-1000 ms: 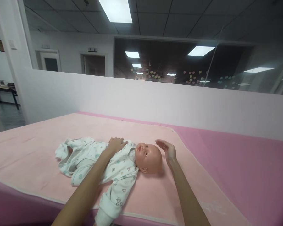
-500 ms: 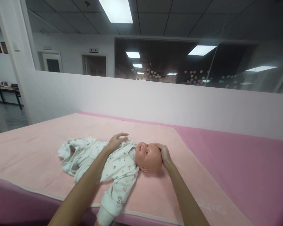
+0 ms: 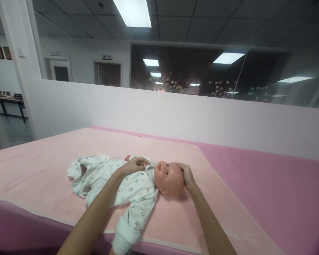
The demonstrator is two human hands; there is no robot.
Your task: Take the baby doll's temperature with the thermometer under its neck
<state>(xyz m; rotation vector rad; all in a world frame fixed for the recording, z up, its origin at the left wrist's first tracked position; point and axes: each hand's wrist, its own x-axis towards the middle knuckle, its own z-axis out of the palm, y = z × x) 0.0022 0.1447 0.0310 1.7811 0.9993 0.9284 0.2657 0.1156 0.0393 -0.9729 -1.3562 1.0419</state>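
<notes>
A baby doll in a white printed romper lies on its back on a light pink blanket, head to the right. My right hand cups the top of the doll's bald head, fingers curved against it. My left hand rests on the doll's chest near the collar, fingers curled into the romper fabric there. One sleeve of the romper hangs toward the blanket's near edge.
The blanket covers a darker pink padded table. A low white partition wall runs behind it, with dark glass above. A doorway and a desk show at the far left.
My right hand moved from hovering beside the doll's head to resting on it. My left hand lifted briefly from the chest, then came down curled at the collar.
</notes>
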